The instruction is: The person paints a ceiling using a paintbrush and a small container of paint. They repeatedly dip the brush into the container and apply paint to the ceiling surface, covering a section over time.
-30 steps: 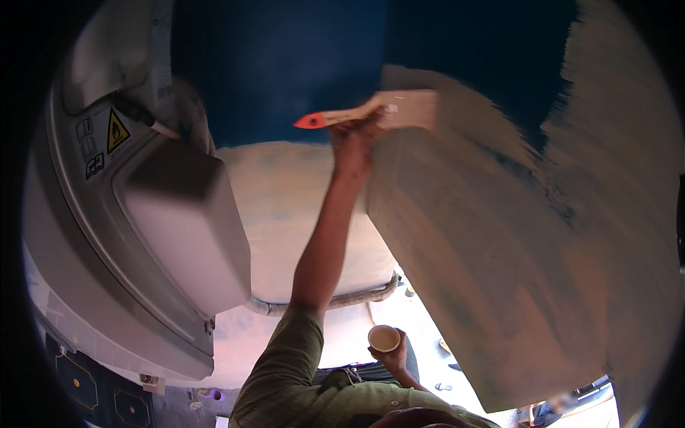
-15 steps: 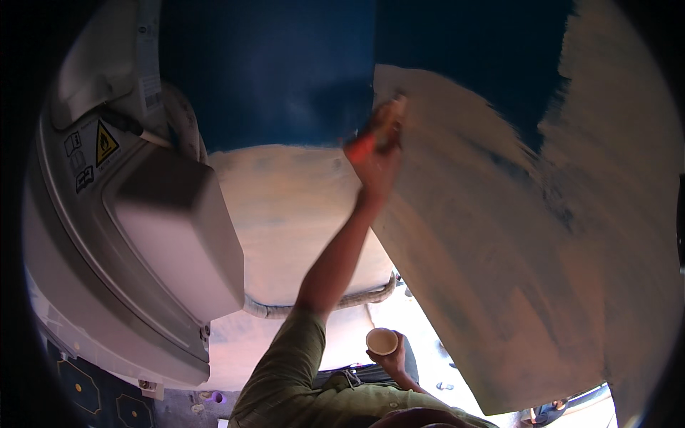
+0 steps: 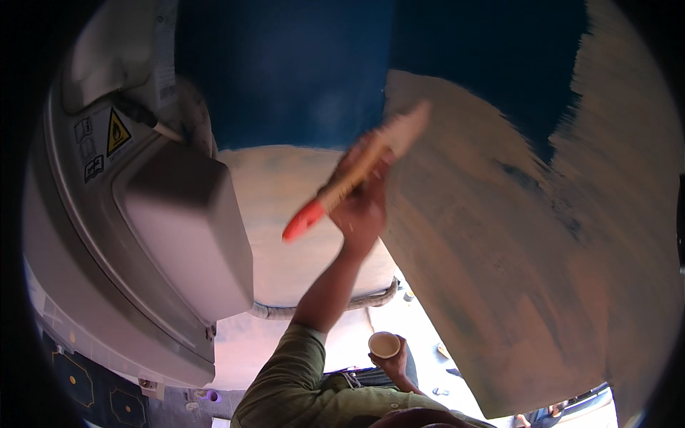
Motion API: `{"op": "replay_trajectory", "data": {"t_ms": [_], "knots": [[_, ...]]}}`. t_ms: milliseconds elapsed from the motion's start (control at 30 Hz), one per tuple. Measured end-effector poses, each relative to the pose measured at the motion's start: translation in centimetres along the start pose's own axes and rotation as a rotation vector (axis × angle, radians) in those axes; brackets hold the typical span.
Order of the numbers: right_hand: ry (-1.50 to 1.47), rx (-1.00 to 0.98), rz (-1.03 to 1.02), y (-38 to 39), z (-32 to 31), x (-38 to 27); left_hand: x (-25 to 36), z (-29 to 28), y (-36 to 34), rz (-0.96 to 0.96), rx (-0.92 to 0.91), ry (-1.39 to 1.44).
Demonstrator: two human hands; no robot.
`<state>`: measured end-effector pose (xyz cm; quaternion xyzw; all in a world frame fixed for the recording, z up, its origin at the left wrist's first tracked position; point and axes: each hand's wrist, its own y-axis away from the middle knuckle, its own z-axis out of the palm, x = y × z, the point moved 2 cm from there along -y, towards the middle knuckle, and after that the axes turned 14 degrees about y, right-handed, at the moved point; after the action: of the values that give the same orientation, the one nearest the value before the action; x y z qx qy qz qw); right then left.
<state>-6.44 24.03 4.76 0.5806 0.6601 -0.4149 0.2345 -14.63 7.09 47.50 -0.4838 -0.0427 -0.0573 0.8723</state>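
My left hand [image 3: 362,207], reaching up in front of the walls, is closed around a paintbrush [image 3: 349,182]. The brush has a wooden handle with a red end and pale bristles, somewhat blurred. Its bristles point up and right, over the beige paint of the right wall [image 3: 471,235]; whether they touch it I cannot tell. Low down near my body, my right hand [image 3: 392,362] grips a pale cup [image 3: 384,344] from its right side. The cup's open mouth faces up, and its inside looks cream-coloured.
Deep blue [image 3: 292,78] covers the upper walls, with beige below and at right. A grey-white machine [image 3: 178,235] with a flame warning label juts out at left. A wrapped pipe [image 3: 342,302] runs low along the wall. Another person [image 3: 546,415] shows at lower right.
My left hand has come down slightly from the wall corner, and the brush has turned so its whole length shows. My right hand with the cup stays nearly in place.
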Motion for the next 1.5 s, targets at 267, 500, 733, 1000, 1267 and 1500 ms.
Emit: {"op": "replay_trajectory", "data": {"t_ms": [267,500,733,1000,1267,1500], "knots": [[0.014,-0.074,0.035,-0.3,-0.2,-0.4,-12.6,-3.3,-7.9,0.042,0.135,-0.206],[-0.005,-0.055,0.005,-0.1,-0.4,-0.9,-11.3,0.6,-5.5,0.000,0.008,-0.068],[0.009,-0.039,-0.012,0.1,-0.4,-0.9,2.0,6.4,1.7,-0.271,-0.171,0.712],[0.007,-0.024,-0.037,0.3,0.0,-0.1,9.1,6.5,2.7,-0.575,-0.420,1.493],[0.023,-0.006,-0.037,0.1,-0.2,-0.2,-4.9,2.6,-8.8,0.185,0.010,-0.026],[0.033,-0.058,0.002,0.0,-0.6,-0.7,-9.1,2.2,-10.2,0.088,0.017,-0.206]]}}
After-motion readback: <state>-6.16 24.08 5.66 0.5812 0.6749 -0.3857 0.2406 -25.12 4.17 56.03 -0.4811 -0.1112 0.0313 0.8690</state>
